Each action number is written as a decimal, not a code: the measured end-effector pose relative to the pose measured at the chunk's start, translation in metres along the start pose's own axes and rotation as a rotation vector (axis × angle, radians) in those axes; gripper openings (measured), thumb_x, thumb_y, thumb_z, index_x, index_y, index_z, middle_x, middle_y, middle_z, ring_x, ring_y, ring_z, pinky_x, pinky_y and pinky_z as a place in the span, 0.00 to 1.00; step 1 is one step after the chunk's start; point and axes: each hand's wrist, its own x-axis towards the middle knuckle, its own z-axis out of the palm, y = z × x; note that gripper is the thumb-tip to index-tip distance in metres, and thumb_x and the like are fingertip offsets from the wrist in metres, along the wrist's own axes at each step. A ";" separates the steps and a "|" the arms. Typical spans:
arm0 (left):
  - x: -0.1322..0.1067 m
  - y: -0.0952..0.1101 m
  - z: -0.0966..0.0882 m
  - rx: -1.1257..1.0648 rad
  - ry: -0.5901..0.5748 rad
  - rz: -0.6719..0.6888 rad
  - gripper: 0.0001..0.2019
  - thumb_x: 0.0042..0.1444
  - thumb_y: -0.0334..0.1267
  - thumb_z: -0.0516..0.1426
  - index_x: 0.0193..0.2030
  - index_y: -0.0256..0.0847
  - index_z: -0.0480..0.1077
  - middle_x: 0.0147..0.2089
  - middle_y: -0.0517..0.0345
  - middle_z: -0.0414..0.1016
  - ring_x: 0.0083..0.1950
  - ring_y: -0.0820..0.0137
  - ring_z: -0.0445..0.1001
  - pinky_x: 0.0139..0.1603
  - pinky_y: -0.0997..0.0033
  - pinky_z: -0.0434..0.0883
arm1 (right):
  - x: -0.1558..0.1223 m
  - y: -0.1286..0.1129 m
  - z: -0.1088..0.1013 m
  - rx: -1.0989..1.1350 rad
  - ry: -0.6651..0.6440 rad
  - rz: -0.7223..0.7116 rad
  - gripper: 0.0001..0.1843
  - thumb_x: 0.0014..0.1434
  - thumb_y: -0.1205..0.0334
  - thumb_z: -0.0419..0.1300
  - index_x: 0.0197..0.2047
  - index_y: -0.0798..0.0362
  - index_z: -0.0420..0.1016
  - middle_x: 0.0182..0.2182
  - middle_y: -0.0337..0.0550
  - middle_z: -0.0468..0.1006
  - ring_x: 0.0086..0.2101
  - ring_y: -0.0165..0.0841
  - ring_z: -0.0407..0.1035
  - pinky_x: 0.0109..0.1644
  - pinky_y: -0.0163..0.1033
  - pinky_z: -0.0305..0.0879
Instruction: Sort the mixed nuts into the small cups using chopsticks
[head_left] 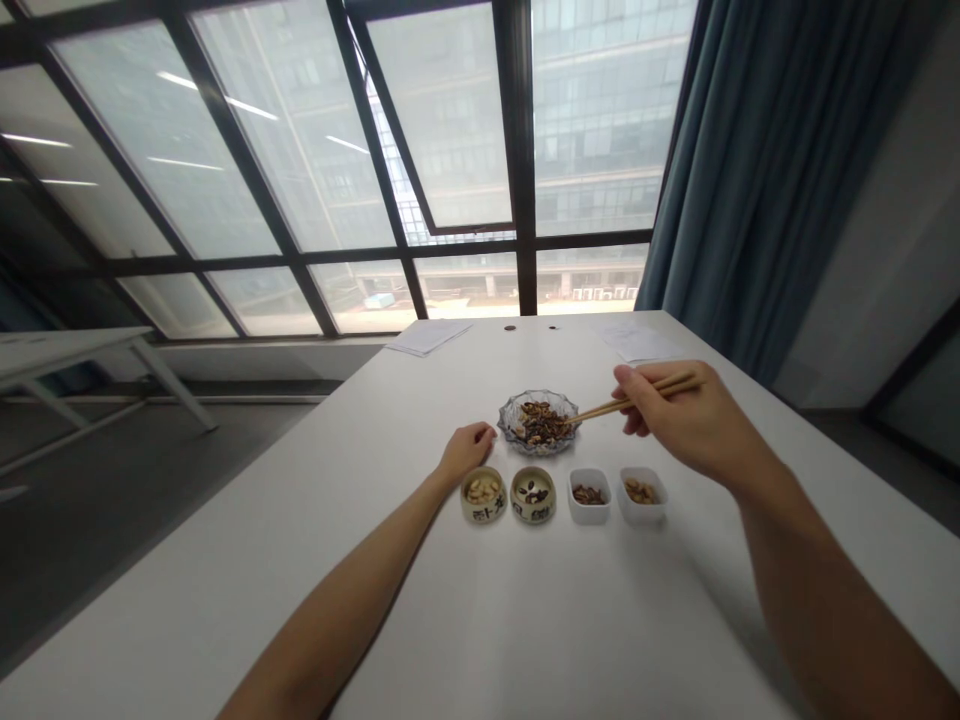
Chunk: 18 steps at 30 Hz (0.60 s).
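My right hand (686, 415) is closed on a pair of wooden chopsticks (634, 397), whose tips reach into a glass dish (512, 412) heaped with mixed nuts and seeds. My left hand (466, 449) rests on the white table (315, 520) just left of the dish, its fingers curled with nothing seen in them. In a row in front of the dish stand two round beige cups, one with pale nuts (482, 495) and one with dark seeds (532, 494), and two small white square cups (589, 494) (642, 493) with brown pieces.
Sheets of paper (429, 336) (637, 343) lie at the table's far edge by the window. A teal curtain (750, 180) hangs at the right. Another white table (67, 350) stands at the left across the grey floor.
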 end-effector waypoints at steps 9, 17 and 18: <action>-0.001 0.001 -0.001 0.001 0.007 0.017 0.15 0.71 0.48 0.58 0.45 0.36 0.75 0.41 0.55 0.78 0.40 0.67 0.78 0.46 0.61 0.78 | 0.039 0.068 0.054 0.076 -0.119 0.043 0.25 0.68 0.46 0.59 0.29 0.56 0.81 0.24 0.49 0.83 0.25 0.40 0.80 0.27 0.37 0.73; -0.001 0.000 0.000 0.003 0.000 0.021 0.15 0.71 0.48 0.58 0.46 0.36 0.75 0.41 0.55 0.78 0.40 0.68 0.78 0.46 0.61 0.78 | 0.043 0.091 0.079 0.127 -0.095 0.078 0.26 0.66 0.42 0.60 0.27 0.55 0.80 0.22 0.49 0.82 0.24 0.42 0.80 0.29 0.40 0.74; -0.001 0.001 0.000 0.004 0.000 0.021 0.15 0.71 0.48 0.58 0.46 0.36 0.75 0.41 0.55 0.78 0.40 0.67 0.78 0.46 0.61 0.78 | 0.043 0.091 0.080 0.125 -0.097 0.078 0.26 0.66 0.42 0.60 0.27 0.55 0.79 0.21 0.49 0.82 0.24 0.41 0.80 0.29 0.40 0.74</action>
